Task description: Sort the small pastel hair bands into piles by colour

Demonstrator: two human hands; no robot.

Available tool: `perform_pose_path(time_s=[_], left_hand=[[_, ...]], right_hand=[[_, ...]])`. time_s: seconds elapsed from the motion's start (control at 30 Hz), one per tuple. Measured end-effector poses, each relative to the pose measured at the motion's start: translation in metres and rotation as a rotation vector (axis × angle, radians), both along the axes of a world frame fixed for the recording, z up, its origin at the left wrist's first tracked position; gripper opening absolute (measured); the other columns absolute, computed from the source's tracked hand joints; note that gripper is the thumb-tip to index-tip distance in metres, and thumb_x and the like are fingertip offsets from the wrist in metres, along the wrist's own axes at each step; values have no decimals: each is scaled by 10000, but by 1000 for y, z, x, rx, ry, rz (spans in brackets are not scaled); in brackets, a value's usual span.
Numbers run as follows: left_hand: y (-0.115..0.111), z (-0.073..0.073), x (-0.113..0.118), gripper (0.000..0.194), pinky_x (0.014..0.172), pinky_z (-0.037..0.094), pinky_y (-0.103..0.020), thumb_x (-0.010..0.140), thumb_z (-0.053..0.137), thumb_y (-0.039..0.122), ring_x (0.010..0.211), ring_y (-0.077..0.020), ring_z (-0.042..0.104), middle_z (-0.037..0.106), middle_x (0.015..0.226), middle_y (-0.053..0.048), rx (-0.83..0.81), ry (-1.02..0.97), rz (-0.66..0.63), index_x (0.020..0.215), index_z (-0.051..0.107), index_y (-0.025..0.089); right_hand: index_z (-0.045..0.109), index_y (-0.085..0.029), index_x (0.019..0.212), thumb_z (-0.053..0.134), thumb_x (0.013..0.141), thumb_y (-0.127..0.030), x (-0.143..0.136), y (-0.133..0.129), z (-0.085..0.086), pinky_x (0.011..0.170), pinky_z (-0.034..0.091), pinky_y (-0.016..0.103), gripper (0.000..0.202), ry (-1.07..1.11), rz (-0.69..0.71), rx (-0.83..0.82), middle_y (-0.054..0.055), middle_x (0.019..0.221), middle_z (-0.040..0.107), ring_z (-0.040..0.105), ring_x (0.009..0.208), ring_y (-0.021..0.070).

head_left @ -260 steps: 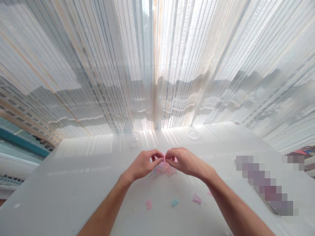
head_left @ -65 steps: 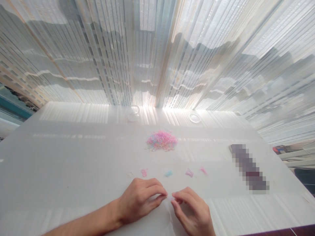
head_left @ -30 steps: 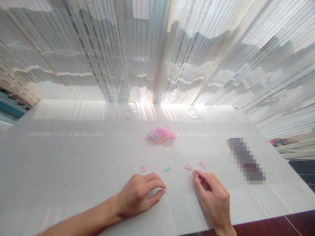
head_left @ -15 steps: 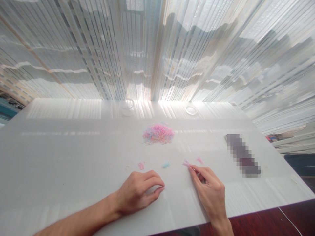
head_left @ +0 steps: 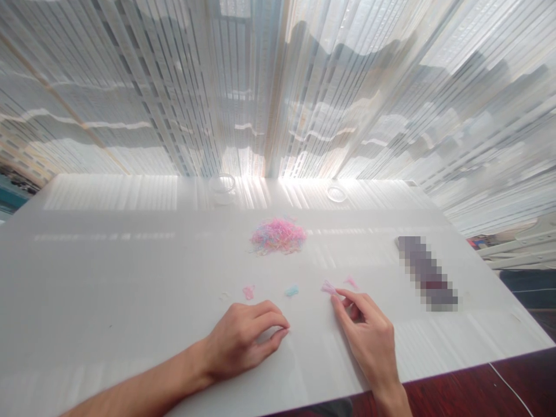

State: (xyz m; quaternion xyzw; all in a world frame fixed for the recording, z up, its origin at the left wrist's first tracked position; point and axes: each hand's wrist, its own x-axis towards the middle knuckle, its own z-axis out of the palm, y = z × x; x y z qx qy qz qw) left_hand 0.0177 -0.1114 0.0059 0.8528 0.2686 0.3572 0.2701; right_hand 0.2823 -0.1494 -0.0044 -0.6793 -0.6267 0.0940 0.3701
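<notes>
Thumb and index finger of my left hand [head_left: 252, 336] are pinched together above the white table; whatever lies between the tips is too small to make out. My right hand [head_left: 367, 330] rests by a small purple bunch of thin strands [head_left: 328, 286], which look like small rubber bands. Its thumb and index tips are slightly parted at the bunch's near edge. Close by lies a pink bunch [head_left: 351, 282]. Between the hands sits a light-blue bunch [head_left: 292, 291], and beyond my left hand are a coral-pink bunch [head_left: 248, 292] and a pale whitish one [head_left: 225, 296].
A mixed pile of pink, blue and yellowish bands [head_left: 278, 236] lies mid-table. Behind it stand a clear round container [head_left: 223, 190] and a clear ring-shaped lid [head_left: 336, 194], near the striped curtain [head_left: 269, 87]. A pixelated dark object [head_left: 425, 272] lies on the right of the table [head_left: 130, 278].
My right thumb and index finger have parted slightly at the purple bunch, which stays on the table. The left hand keeps its pinch. The view has shifted slightly.
</notes>
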Motion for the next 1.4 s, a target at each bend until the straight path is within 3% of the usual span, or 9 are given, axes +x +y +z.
perform_pose_path(time_s=[0.47,0.63,0.73,0.87,1.07,1.4], left_hand=[[-1,-2,0,118,628,555,-199,952,598,121,717,-121,714,744,890,-25,-1,-5,5,1023,657,194],[-3,0,-2,122,526,483,-212,953,565,141,558,-107,611,665,739,13,41,87,108,998,661,201],[-5,2,-4,153,467,438,-241,937,557,181,508,-123,570,632,710,23,89,195,99,1052,655,198],[-8,0,-4,178,440,424,-266,928,548,216,500,-143,582,646,750,13,154,305,66,1080,636,192],[-8,-4,-4,147,475,451,-259,1011,494,250,545,-150,626,656,772,6,203,353,96,1068,617,193],[-8,-6,-4,203,455,417,-260,1042,456,242,511,-132,574,607,724,24,214,322,103,938,626,202]], right_hand=[[728,-224,882,603,977,-413,-3,2,3,600,482,271,246,-28,-18,37,-2,712,638,560,576,139],[732,-223,902,610,975,-385,-1,2,3,612,490,273,216,-14,-6,38,-3,727,645,569,593,138],[726,-222,921,615,977,-330,-1,-1,4,613,490,272,165,-10,16,72,-2,742,654,570,606,136],[705,-217,980,610,981,-230,-9,-11,9,608,494,265,96,15,139,125,-9,729,633,557,606,127],[694,-224,1043,631,967,-209,-39,-21,12,668,551,292,100,19,481,-11,34,829,664,638,749,171],[703,-225,964,621,967,-179,-47,-12,6,672,517,312,94,-44,507,-12,32,803,651,611,744,179]])
